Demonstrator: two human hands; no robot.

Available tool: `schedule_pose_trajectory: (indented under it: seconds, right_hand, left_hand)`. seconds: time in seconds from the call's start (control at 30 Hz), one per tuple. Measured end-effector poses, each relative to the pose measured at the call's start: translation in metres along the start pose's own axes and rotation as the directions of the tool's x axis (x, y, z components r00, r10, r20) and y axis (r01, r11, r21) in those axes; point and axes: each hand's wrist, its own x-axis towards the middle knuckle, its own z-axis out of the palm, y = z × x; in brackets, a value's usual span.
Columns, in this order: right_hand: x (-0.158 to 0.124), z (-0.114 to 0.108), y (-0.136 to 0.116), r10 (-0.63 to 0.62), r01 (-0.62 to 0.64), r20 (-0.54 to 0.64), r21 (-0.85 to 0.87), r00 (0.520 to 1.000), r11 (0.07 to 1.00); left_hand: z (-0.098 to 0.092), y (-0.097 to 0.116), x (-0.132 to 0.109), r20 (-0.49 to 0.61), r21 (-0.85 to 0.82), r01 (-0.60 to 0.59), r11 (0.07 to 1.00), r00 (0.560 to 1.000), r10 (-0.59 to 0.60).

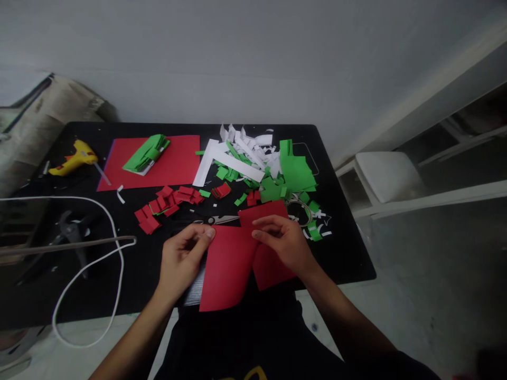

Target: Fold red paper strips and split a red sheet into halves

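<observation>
Both my hands hold a red paper sheet that is folded over near the front edge of the black table. My left hand pinches its upper left corner, and my right hand presses on its upper right part. Just beyond the sheet lie scissors on the table. Small red paper pieces are scattered behind my left hand.
A yellow glue gun lies at the far left beside a red sheet carrying folded green strips. White strips and green scraps pile at the back right. A white cable loops at the left; a white stool stands right.
</observation>
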Motion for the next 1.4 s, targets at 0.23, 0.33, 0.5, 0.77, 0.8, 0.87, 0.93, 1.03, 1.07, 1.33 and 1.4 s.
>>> schedule_pose_trajectory:
  seconds: [0.23, 0.33, 0.5, 0.77, 0.8, 0.87, 0.93, 1.03, 1.07, 1.33, 1.4]
  right_hand:
    - [-0.003, 0.017, 0.022, 0.188, -0.208, 0.093, 0.314, 0.978, 0.926]
    - [-0.004, 0.019, 0.026, 0.226, -0.232, 0.055, 0.32, 0.973, 0.918]
    - [0.0, 0.014, 0.018, 0.127, -0.126, 0.001, 0.124, 0.992, 0.984]
    - [-0.003, 0.02, 0.003, -0.007, 0.031, 0.154, -0.156, 0.988, 0.987]
    - [-0.004, 0.022, 0.002, -0.021, 0.056, 0.192, -0.18, 0.981, 0.982]
    - [-0.005, 0.027, 0.0, -0.037, 0.091, 0.254, -0.205, 0.966, 0.974]
    - [-0.005, 0.029, -0.001, -0.038, 0.104, 0.279, -0.225, 0.959, 0.969]
    - [-0.005, 0.025, 0.0, -0.009, 0.08, 0.274, -0.249, 0.962, 0.965]
    - [-0.005, 0.021, 0.001, 0.01, 0.06, 0.27, -0.251, 0.963, 0.966]
    - [-0.004, -0.013, 0.009, 0.097, -0.091, 0.091, -0.064, 0.991, 0.994]
    - [-0.002, -0.013, 0.005, 0.071, -0.07, 0.034, -0.026, 0.997, 0.997]
  left_hand:
    - [-0.001, -0.004, -0.006, -0.057, 0.025, 0.007, 1.0, 0.998, -0.006]
    - [-0.001, -0.006, -0.008, -0.108, 0.017, 0.04, 0.999, 0.993, -0.038]
    - [-0.004, -0.005, -0.004, -0.083, -0.02, 0.054, 0.998, 0.995, -0.055]
    - [-0.01, 0.007, 0.015, 0.327, 0.12, -0.022, 0.993, 0.945, -0.019]
    - [-0.008, 0.009, 0.016, 0.377, 0.137, -0.051, 0.989, 0.926, -0.004]
    - [-0.004, 0.012, 0.017, 0.455, 0.156, -0.098, 0.983, 0.89, 0.017]
    - [-0.002, 0.013, 0.017, 0.488, 0.156, -0.109, 0.982, 0.873, 0.019]
    - [-0.007, 0.012, 0.017, 0.396, 0.109, -0.037, 0.993, 0.918, -0.009]
    - [-0.011, 0.01, 0.017, 0.332, 0.083, 0.004, 0.997, 0.943, -0.031]
    - [-0.044, -0.006, 0.012, 0.238, 0.009, 0.183, 0.983, 0.954, -0.18]
    - [-0.045, -0.004, 0.013, 0.42, 0.095, 0.153, 0.984, 0.89, -0.179]
